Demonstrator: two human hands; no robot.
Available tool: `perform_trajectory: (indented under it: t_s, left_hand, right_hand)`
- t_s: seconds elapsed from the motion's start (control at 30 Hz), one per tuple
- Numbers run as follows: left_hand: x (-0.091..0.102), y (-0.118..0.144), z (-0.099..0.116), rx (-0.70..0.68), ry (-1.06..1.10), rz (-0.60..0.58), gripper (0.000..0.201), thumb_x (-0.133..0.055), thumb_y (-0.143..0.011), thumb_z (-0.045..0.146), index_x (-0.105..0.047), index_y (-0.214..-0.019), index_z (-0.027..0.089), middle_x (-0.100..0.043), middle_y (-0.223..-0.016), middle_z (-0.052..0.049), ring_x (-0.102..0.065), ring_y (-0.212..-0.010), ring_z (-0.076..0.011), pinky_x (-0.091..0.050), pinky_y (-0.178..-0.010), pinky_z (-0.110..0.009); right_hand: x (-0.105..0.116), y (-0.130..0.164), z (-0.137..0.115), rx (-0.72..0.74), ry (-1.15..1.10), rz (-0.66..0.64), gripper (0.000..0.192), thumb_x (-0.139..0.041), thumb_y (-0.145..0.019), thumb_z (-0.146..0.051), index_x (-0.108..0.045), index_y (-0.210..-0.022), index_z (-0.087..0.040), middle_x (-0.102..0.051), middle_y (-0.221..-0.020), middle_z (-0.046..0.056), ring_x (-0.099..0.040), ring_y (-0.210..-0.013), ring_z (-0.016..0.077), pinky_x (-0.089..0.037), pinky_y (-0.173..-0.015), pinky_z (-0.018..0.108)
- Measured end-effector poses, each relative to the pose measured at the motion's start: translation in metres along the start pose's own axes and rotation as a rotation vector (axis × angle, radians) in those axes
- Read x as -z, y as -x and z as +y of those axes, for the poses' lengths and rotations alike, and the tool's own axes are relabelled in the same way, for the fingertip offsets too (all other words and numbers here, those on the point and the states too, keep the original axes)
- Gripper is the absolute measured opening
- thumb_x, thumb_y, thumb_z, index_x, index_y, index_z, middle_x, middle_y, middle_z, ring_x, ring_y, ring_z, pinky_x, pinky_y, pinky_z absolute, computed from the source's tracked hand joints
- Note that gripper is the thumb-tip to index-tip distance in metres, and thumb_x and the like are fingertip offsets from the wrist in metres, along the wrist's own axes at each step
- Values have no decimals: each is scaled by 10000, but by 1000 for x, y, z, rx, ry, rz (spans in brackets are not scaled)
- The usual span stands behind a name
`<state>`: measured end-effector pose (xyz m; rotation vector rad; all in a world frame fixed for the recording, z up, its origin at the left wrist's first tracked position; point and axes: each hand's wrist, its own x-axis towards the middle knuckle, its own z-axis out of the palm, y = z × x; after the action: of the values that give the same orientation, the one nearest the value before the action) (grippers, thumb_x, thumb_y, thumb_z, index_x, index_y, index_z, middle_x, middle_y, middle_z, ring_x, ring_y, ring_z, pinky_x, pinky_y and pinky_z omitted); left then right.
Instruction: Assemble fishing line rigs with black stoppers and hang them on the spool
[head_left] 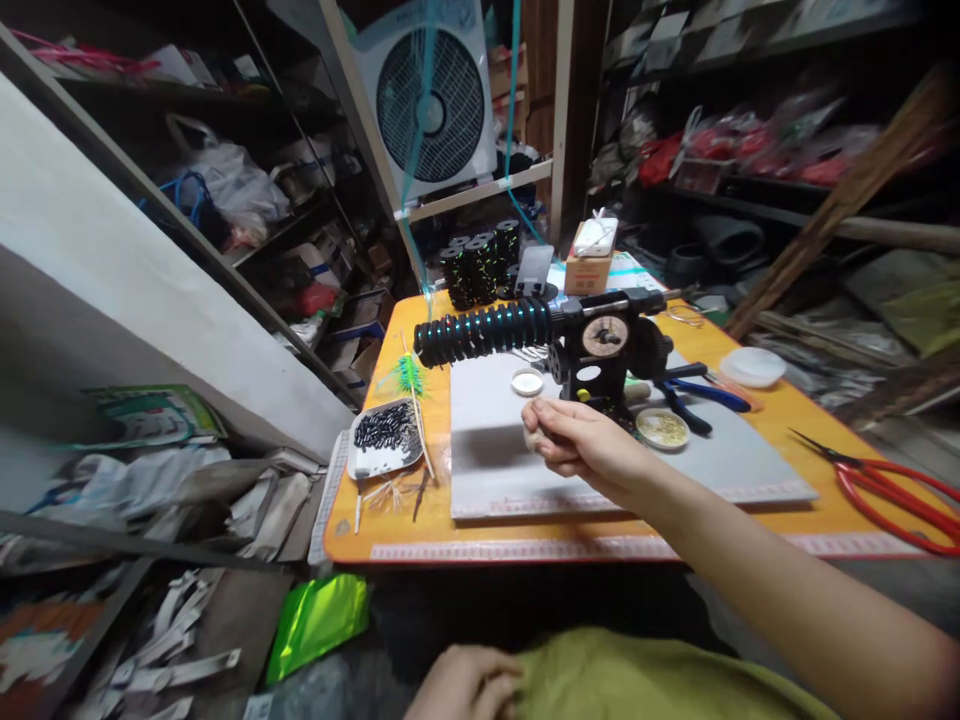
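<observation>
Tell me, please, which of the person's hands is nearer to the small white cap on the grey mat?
The right hand is nearer, just below and right of the white cap over the grey mat. The left hand rests low on the lap, off the table.

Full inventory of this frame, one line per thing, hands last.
winding machine: 1, black, mid-table on grey mat
spools on its shaft: a row, black with teal line
grey mat: 1, on orange table
tray of black pieces: 1, table left
small white cap: 1, on mat
dish of gold bits: 1, right of machine
blue pliers: 1
red scissors: 1, table right
fan: 1, white, behind
right hand: pinching a small pale thing before the machine
left hand: on lap, bottom edge
</observation>
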<state>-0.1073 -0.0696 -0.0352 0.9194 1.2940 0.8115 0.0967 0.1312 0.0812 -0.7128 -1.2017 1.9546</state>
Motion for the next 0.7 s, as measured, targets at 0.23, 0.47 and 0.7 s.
perform_trajectory:
  t_s: [0.23,0.47,0.7]
  left_hand:
    - [-32,-62,117,-424,329,55,438,-725,-897,432,-663,-1260,195,-693,-1284,-120,-656,-1165,-247,-474,-1042,-377]
    - [-74,-105,164,-193,567,-451,397,-791,-850,402,-680,-1073,93,-515,-606,84,-470,-493,-33,-555,-775,-296]
    - [-61,-105,139,-89,549,-427,362,-803,-827,421,-600,-836,120,-664,-711,-15,-700,-692,-153,-587,-799,-350]
  right_hand:
    - [-14,41,45,-78,20,17,492,-603,-864,-689,-475,-831,-215,-431,-576,-74,-173,-456,53,-112,-424,194]
    - [-2,93,68,-178,272,2,521,-475,-915,-724,-556,-834,-216,-604,-618,12,-311,-433,83,-252,-417,215]
    - [70,103,-42,463,1307,594,449,-518,-921,-586,-680,-1170,-250,-720,-1174,127,-659,-1062,346,-487,-951,519]
